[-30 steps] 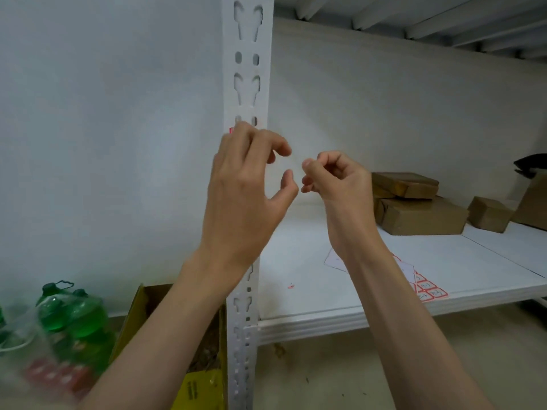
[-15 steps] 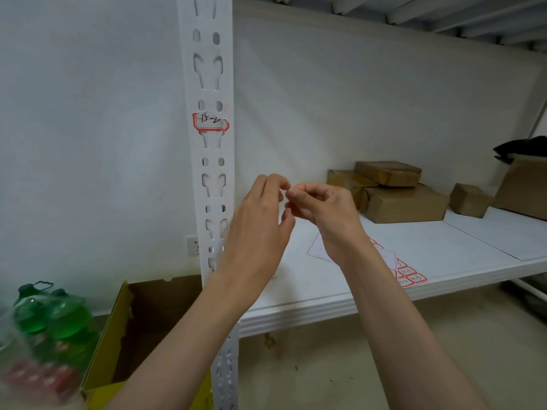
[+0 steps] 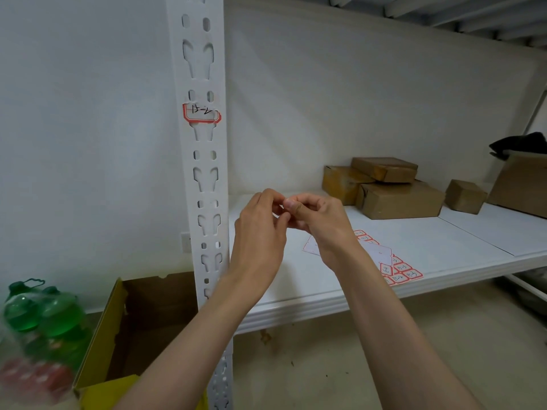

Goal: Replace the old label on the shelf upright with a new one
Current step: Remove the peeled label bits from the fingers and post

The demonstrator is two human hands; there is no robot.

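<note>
A red-bordered label point(image 3: 202, 113) with handwriting sticks on the white perforated shelf upright point(image 3: 204, 179), well above my hands. My left hand point(image 3: 259, 232) and my right hand point(image 3: 321, 224) meet in front of the shelf, below and to the right of the label. Their fingers are curled and their fingertips touch each other. I see nothing between the tips; anything that small is hidden. A sheet of red-bordered labels point(image 3: 401, 272) lies on the white shelf board point(image 3: 444, 241), partly behind my right wrist.
Several brown cardboard boxes point(image 3: 396, 196) stand at the back of the shelf. An open yellow carton point(image 3: 118, 329) sits on the floor left of the upright. Green bottles point(image 3: 44, 315) stand at the far left. A larger box with a dark item point(image 3: 521, 179) is at the right.
My left hand has left the label on the upright and come down to meet my right hand. The view has shifted, so the label now shows uncovered.
</note>
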